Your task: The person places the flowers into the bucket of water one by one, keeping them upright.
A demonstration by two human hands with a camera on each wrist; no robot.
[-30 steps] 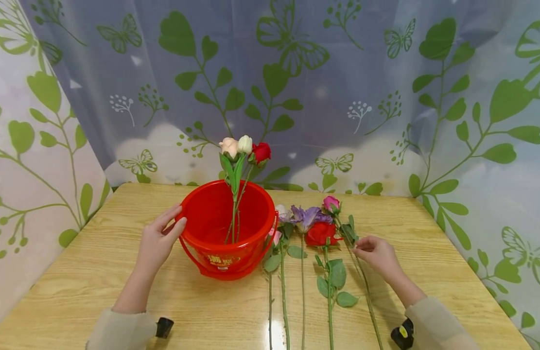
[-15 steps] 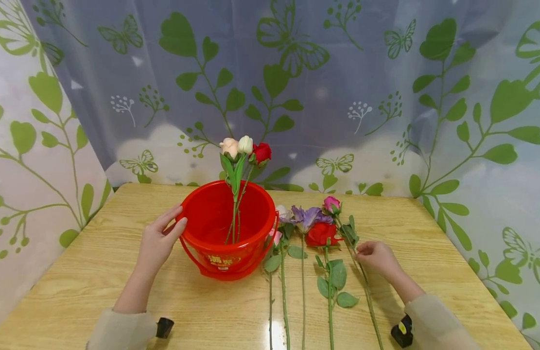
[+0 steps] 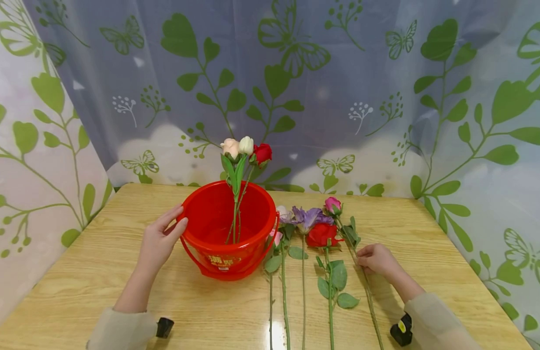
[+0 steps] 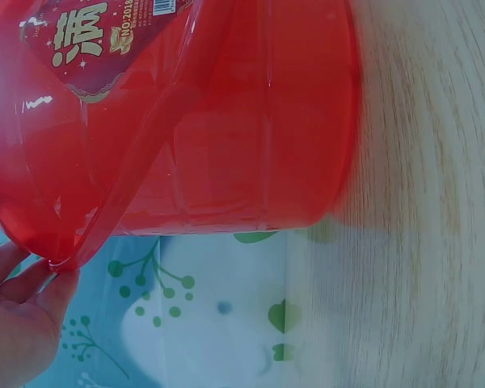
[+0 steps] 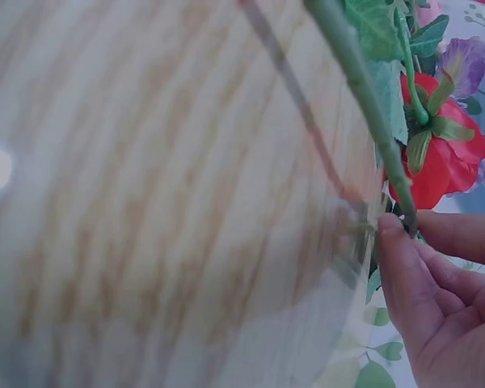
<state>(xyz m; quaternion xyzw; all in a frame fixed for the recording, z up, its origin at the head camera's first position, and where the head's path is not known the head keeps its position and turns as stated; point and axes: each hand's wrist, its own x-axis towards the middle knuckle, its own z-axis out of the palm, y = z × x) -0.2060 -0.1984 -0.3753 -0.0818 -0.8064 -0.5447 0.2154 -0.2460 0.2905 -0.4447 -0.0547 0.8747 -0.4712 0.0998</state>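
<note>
A red plastic bucket [image 3: 195, 250] stands on the table, with a peach rose [image 3: 230, 148], a white tulip [image 3: 246, 145] and a red rose [image 3: 263, 153] leaning upright in it. My left hand [image 3: 159, 240] holds the bucket's left rim between thumb and fingers; in the left wrist view, the fingertips meet the rim beside the handle joint. My right hand [image 3: 378, 260] pinches the stem of a dark pink rose [image 3: 333, 205], the rightmost flower in the row. The right wrist view shows that stem [image 5: 364, 89] between thumb and index finger, its shadow on the table.
Several flowers lie side by side right of the bucket: a purple flower [image 3: 306, 218], a large red rose [image 3: 322, 235], a light pink one [image 3: 276, 237] and a whitish one [image 3: 284, 214]. Their stems point toward the table's near edge. A patterned curtain [image 3: 374, 146] hangs behind the wooden table [image 3: 95, 257].
My right hand has moved slightly down along the pink rose's stem, and its fingers have closed on it. The left hand and the bucket have stayed in place.
</note>
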